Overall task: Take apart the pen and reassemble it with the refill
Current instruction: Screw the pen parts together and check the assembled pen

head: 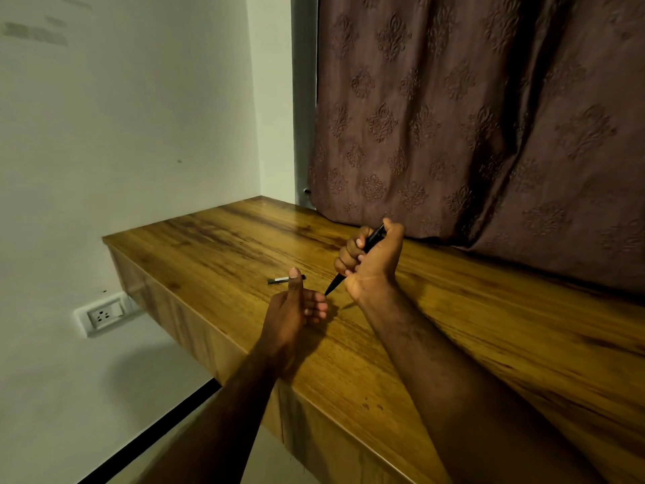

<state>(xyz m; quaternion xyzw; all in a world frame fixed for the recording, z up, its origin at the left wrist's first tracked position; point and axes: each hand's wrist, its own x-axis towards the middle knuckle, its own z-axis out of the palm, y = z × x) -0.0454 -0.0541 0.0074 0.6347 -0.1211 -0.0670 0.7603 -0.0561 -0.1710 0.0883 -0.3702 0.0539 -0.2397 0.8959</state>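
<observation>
My right hand [371, 262] grips a black pen [373, 237] in its fist, held tilted above the wooden table [216, 239]. The pen's pointed tip [331, 288] sticks out below the fist toward the left; its top end shows above the thumb. My left hand [296, 305] hovers just left of the tip, thumb raised and fingers loosely curled, with nothing visible in it. A small black and silver pen part [279, 280] lies flat on the table behind my left thumb, which hides its right end.
A brown patterned curtain [471, 117] hangs along the table's far side and rests on it. The table's left and front edges drop to a white wall with a socket [104, 314] and the floor.
</observation>
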